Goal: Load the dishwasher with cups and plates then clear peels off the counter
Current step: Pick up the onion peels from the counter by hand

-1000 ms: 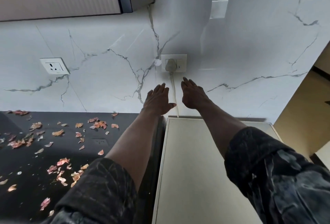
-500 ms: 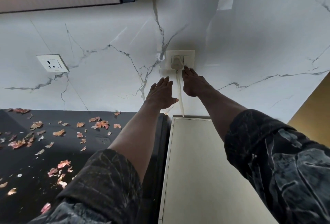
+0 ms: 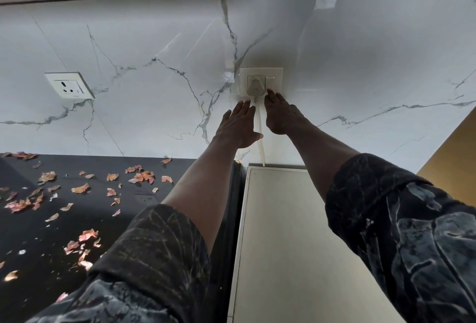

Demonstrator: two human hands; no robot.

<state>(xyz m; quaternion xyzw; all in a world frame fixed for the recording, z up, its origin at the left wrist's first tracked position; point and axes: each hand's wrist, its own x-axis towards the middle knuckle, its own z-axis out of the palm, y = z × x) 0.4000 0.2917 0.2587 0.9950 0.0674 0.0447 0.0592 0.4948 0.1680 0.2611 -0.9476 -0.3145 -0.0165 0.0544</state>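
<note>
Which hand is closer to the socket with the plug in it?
Right. The right hand reaches the lower right edge of the socket plate, beside the plug. The left hand is lower, fingertips just below the plate, left of the cord.

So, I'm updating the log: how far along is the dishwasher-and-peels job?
Done: loading cannot be judged from this view. In hand: the right hand reaches, fingers straight, for the switch beside the plug; the left hand hovers open below it. Left: peels lie scattered across the black counter.
</note>
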